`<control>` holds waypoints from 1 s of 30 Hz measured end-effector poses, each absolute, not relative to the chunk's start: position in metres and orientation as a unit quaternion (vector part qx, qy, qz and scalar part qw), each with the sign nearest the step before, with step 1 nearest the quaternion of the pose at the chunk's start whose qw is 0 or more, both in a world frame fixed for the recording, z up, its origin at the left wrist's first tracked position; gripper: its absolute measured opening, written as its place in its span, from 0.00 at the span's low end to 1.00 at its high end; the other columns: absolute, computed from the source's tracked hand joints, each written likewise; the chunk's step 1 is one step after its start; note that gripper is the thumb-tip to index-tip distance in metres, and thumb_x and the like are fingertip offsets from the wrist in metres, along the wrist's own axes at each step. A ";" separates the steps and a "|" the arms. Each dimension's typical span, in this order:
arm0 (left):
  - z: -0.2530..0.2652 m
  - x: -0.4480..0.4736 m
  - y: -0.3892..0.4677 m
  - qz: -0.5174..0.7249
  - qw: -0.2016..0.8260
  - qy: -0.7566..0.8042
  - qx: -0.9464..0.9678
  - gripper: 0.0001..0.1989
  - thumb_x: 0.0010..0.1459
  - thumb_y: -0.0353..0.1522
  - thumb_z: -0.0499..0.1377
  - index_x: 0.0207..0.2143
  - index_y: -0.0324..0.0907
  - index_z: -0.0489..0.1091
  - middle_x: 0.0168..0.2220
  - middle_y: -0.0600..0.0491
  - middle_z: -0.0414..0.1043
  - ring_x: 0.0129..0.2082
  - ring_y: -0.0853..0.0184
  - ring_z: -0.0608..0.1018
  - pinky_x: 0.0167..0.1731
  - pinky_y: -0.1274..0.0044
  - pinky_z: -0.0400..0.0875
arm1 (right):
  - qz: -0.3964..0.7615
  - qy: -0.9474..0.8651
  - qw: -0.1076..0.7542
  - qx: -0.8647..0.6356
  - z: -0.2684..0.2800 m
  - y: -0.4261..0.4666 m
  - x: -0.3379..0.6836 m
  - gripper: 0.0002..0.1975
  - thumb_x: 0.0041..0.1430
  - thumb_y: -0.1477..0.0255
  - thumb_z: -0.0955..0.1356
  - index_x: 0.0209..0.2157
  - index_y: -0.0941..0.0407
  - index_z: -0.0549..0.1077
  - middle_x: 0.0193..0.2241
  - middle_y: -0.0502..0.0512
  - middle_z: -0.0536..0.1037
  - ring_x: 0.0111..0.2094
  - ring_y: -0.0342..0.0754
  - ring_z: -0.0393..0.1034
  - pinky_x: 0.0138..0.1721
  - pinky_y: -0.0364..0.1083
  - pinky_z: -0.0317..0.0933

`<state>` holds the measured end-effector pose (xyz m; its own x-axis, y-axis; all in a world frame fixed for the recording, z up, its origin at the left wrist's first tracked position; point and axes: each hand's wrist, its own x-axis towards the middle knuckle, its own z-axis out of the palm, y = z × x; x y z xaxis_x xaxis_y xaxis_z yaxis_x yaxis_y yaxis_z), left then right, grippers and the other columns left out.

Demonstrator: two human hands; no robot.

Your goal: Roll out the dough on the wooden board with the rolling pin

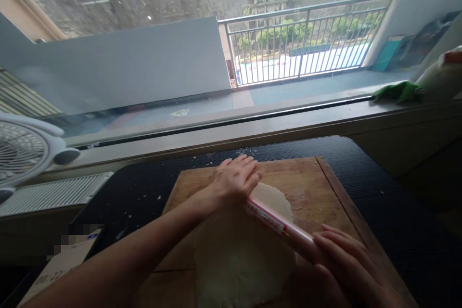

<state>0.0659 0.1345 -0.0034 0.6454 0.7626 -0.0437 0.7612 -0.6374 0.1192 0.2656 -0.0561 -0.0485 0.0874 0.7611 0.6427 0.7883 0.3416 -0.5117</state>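
Note:
A pale sheet of rolled dough [238, 260] with an uneven edge lies on the wooden board [314, 185]. Slanting across it is a rolling pin [274, 221] with a red-and-white printed wrapper. My left hand [236, 180] rests over the pin's far end, fingers stretched out flat toward the back of the board; the pin's tip is hidden under the palm. At the near end, my right hand [350, 260] lies over the pin, its fingers along one side and the thumb low on the other. Shadow darkens much of this hand and the nearer dough.
The board sits on a black table [375, 192] dusted with white flecks. A white fan [25, 149] stands at left, above a ribbed white panel [61, 192]. Behind the table runs a window sill [252, 130] with a green cloth [397, 91]. A printed carton [65, 260] is at lower left.

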 end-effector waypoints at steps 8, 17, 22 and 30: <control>-0.006 0.134 0.182 0.045 0.096 0.445 0.889 0.31 0.63 0.48 0.34 0.53 0.38 0.61 0.58 0.45 0.59 0.60 0.59 0.58 0.56 0.65 0.53 | -0.039 -0.652 0.472 -0.592 -0.054 -0.063 0.260 0.15 0.55 0.69 0.66 0.45 0.55 0.73 0.43 0.57 0.74 0.45 0.53 0.70 0.41 0.47 0.70; 0.001 0.009 0.077 -0.005 0.022 0.383 0.923 0.29 0.63 0.44 0.41 0.62 0.39 0.48 0.64 0.49 0.47 0.64 0.61 0.50 0.62 0.64 0.43 | -0.008 -0.715 0.454 -0.532 -0.056 -0.061 0.268 0.12 0.51 0.70 0.69 0.40 0.54 0.74 0.38 0.55 0.76 0.47 0.53 0.69 0.41 0.48 0.70; 0.001 0.032 0.099 -0.015 0.033 0.386 0.922 0.28 0.64 0.44 0.37 0.61 0.40 0.54 0.63 0.49 0.50 0.63 0.61 0.50 0.61 0.62 0.43 | 0.008 -0.677 0.456 -0.578 -0.051 -0.061 0.264 0.10 0.56 0.70 0.66 0.40 0.54 0.74 0.42 0.56 0.74 0.47 0.52 0.69 0.43 0.47 0.69; -0.012 0.140 0.181 0.051 0.070 0.425 0.901 0.33 0.62 0.48 0.35 0.56 0.35 0.59 0.61 0.44 0.55 0.63 0.59 0.52 0.59 0.62 0.49 | -0.007 -0.652 0.453 -0.608 -0.051 -0.065 0.261 0.14 0.57 0.72 0.65 0.45 0.55 0.73 0.45 0.56 0.72 0.46 0.50 0.69 0.45 0.46 0.68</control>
